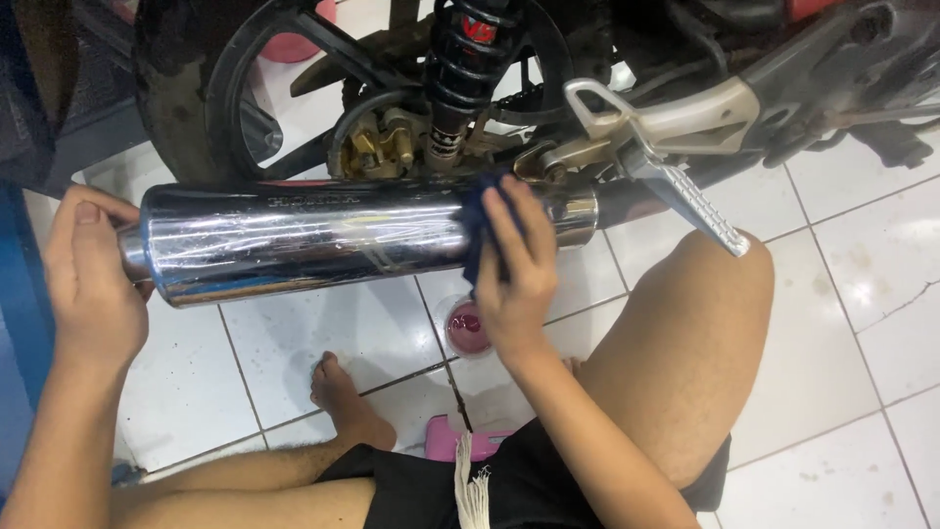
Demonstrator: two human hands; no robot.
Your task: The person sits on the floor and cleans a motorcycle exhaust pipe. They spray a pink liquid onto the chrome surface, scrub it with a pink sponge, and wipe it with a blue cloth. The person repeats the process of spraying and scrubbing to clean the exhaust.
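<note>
shiny pipe, slippy spots

the left hand (93, 284) wraps its fingers around the back end of the shiny silver exhaust pipe (313, 240) and holds it steady. the right hand (514, 264) presses a dark blue cloth (477, 220) flat against the front part of the pipe, with the fingers bent over the cloth and gripping it. the pipe lies sideways on the motorbike, just under the black spring (460, 69) and beside the back wheel (245, 88).

things could go wrong here. a small round tub of pink paste (468, 328) sits open on the white tile floor (842, 323), right under the right arm and near the bare foot (348, 397). a knee or foot could bump it and spill it, i think. the metal foot peg (700, 211) sticks out and touches the knee, so a quick move could scrape the skin. the cloth is small, so fingers could slide off onto the pipe and leave smudges. the tiles look smooth, and spilled paste might make them slippy.
</note>
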